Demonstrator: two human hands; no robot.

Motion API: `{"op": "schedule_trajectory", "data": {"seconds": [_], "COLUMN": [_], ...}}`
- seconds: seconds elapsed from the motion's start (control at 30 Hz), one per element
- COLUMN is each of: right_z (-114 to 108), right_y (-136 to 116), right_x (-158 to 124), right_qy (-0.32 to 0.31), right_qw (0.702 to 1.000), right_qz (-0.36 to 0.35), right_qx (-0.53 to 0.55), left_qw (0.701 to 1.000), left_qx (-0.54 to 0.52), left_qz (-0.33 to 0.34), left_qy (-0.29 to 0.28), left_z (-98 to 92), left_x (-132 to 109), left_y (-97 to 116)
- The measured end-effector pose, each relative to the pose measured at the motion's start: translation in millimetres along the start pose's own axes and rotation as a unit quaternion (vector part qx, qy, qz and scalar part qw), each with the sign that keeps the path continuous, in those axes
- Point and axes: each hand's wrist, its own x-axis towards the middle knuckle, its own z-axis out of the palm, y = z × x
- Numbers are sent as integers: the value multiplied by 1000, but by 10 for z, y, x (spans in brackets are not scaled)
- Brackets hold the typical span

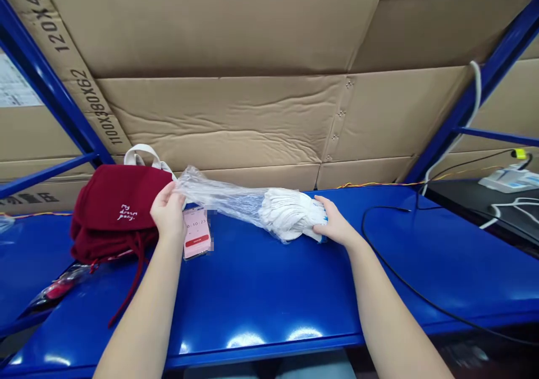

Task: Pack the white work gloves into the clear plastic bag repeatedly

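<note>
A bundle of white knitted work gloves (290,213) with blue edges lies over the blue shelf, partly inside a clear plastic bag (227,196). My right hand (332,222) grips the bundle at its right end, thumb and fingers on either side of the blue-edged cuffs. At the left, my left hand (169,208) pinches the far end of the bag, which is stretched out between both hands. A phone (196,236) with a timer on its pink screen lies just right of my left wrist, under the bag.
A dark red backpack (118,205) with drawstrings sits at the left. A black cable (404,286) curves over the blue shelf (261,289) on the right. Cardboard (227,120) stands behind, between blue metal posts (497,76). White devices (511,178) with cords lie far right.
</note>
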Motion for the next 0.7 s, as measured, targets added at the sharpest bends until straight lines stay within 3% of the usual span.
{"op": "schedule_trajectory", "data": {"seconds": [0.1,0.17,0.2,0.27,0.33,0.43,0.57,0.7], "right_z": [-15,-22,-26,-36,-46,-55,-63,-72], "right_y": [17,-10,-33,-86,-138,-183,-173,-167], "right_x": [-18,-36,-45,-60,-68,-71,-70,-74], "right_qy": [-13,-19,-23,-38,-65,-100,-89,-75], "right_qw": [1000,1000,999,998,996,991,990,990], "right_qz": [-6,-19,-24,-28,-20,2,22,41], "right_qx": [-3,8,16,35,60,89,108,116], "left_qw": [988,910,870,825,833,887,924,961], "left_qx": [59,239,295,350,343,261,189,94], "left_qz": [57,159,182,190,150,39,-28,-88], "left_qy": [-128,-300,-351,-401,-408,-380,-332,-243], "left_z": [257,447,529,645,694,674,541,345], "left_x": [-333,-565,-654,-754,-752,-640,-430,-155], "left_y": [44,57,56,34,-14,-103,-169,-165]}}
